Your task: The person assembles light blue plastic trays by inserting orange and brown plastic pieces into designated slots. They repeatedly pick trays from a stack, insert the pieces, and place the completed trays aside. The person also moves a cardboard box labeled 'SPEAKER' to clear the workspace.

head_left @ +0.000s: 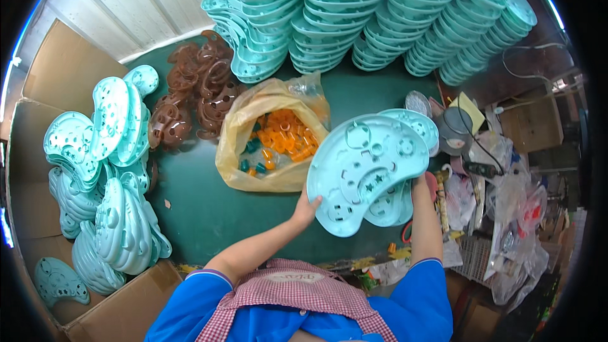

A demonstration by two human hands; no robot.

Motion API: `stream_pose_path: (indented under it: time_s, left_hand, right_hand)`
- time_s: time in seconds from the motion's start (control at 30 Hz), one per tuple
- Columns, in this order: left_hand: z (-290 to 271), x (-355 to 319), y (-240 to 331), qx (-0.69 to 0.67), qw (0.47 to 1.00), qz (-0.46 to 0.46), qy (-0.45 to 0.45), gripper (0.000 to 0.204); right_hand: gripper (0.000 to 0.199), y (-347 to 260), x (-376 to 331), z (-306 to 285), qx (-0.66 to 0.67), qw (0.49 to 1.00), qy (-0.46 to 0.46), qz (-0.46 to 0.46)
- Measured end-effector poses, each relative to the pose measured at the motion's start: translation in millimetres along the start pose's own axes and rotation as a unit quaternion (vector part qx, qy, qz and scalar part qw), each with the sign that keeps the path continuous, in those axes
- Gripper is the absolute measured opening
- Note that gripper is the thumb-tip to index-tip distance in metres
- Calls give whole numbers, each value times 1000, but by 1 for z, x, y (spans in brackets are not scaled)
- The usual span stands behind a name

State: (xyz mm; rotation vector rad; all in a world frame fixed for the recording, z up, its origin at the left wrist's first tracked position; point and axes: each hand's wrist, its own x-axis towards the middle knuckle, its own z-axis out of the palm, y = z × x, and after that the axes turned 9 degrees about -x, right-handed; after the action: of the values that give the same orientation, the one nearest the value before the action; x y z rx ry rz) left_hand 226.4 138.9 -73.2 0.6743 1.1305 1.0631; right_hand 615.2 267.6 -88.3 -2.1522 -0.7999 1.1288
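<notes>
My left hand (306, 208) grips the lower left edge of a turquoise kidney-shaped plastic panel (367, 168), held tilted up above the green table (202, 209). The panel has star, round and square cut-outs. My right hand (420, 183) holds its right edge, mostly hidden behind it. Under the panel lie more turquoise panels (415, 125). Just left of the panel stands an open yellowish plastic bag (237, 145) holding orange and teal small parts (285, 139).
Tall stacks of turquoise panels (367, 12) line the table's far edge. A heap of brown plastic frames (196, 88) lies at back left. A cardboard box (38, 215) on the left holds more turquoise panels (107, 171). Bags, a cable and clutter (506, 196) crowd the right.
</notes>
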Motion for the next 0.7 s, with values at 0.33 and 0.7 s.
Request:
stream_pose_path:
  time_s: [0.33, 0.7]
  left_hand:
    - [-35, 5, 75, -49, 993, -58, -91, 76]
    - [-108, 19, 174, 386, 915, 104, -57, 70]
  right_hand:
    - [77, 61, -167, 92, 435, 885, -164, 9]
    - [27, -56, -405, 76, -14, 895, -198, -399]
